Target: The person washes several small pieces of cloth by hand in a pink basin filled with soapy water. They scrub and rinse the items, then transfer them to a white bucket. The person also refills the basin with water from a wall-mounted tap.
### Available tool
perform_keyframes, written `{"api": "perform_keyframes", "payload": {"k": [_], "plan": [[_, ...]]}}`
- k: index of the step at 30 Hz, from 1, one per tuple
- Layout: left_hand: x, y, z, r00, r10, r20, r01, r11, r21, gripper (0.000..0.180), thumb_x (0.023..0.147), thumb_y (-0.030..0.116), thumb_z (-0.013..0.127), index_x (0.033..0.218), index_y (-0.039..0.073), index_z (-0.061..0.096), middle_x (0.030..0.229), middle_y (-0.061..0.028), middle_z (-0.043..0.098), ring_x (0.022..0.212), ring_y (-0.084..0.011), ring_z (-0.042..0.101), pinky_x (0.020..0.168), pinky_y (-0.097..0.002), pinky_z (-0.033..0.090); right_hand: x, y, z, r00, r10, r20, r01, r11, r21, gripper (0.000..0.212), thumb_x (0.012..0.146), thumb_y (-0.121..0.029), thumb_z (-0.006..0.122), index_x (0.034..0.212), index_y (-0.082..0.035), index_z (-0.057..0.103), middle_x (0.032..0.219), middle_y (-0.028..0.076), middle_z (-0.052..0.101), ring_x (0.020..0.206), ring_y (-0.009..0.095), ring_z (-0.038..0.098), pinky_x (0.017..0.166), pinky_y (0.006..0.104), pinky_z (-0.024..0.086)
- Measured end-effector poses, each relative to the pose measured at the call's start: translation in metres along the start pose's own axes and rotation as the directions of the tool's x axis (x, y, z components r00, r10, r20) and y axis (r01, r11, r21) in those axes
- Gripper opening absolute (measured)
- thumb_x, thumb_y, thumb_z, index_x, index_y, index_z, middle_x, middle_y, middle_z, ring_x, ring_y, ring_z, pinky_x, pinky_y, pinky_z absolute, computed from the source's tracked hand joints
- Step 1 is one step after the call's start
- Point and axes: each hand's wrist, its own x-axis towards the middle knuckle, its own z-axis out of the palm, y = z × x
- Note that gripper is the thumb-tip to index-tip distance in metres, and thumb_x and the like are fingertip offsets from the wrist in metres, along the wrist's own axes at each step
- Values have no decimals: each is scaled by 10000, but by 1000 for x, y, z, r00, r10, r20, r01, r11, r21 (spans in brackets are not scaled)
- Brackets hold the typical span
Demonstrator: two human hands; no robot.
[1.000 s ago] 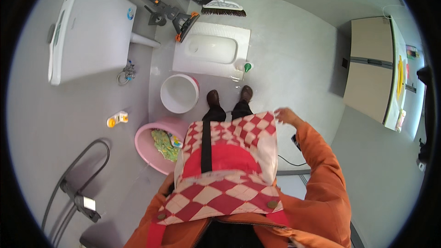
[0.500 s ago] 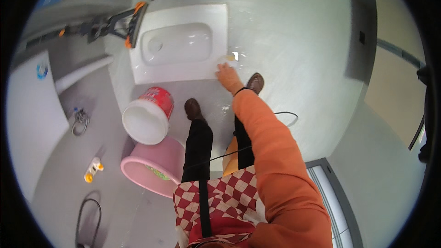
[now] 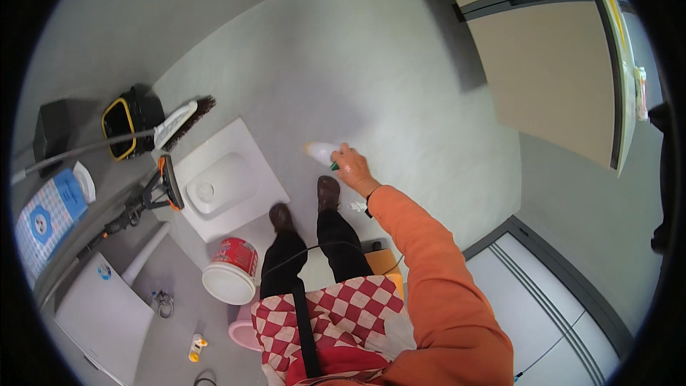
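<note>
My right hand (image 3: pixel 354 169), in an orange sleeve, is closed around a white bottle (image 3: pixel 321 151) with a yellowish cap and a bit of green showing by the fingers. The bottle is tilted, its cap end pointing left, over the grey floor just beyond my right shoe (image 3: pixel 328 193). To its left, a white squat toilet (image 3: pixel 268 184) is set in the floor, apart from the hand and bottle. My left hand is out of view.
A red and white bucket (image 3: pixel 234 261) stands left of my legs, a pink basin (image 3: pixel 244 334) behind it. A squeegee-like mop (image 3: pixel 170 182), a broom (image 3: pixel 187 120) and a black dustpan (image 3: pixel 136 120) line the left side. Beige cabinets (image 3: pixel 547 75) stand at right.
The view has turned toward the right. My right hand has moved from the squat toilet's right edge out over the floor, with the bottle in it.
</note>
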Motion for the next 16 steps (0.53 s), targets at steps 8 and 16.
{"api": "perform_keyframes", "payload": {"k": [8, 16], "plan": [[26, 9, -44, 975, 216, 57, -222, 967, 122, 355, 850, 303, 546, 1146, 107, 525, 1056, -60, 532, 867, -243, 517, 736, -386, 450, -37, 84, -166, 831, 364, -421, -495, 828, -262, 172, 734, -82, 588, 896, -136, 569, 985, 96, 489, 806, 301, 565, 613, 424, 508], [53, 58, -27, 952, 296, 80, -306, 931, 200, 336, 847, 292, 545, 1123, 99, 541, 1023, -67, 554, 834, -238, 533, 718, -373, 455, -63, 198, -275, 332, 700, -632, -699, 633, 334, 357, 659, -244, 736, 964, -185, 560, 1076, 106, 497, 909, 332, 590, 764, 447, 491]]}}
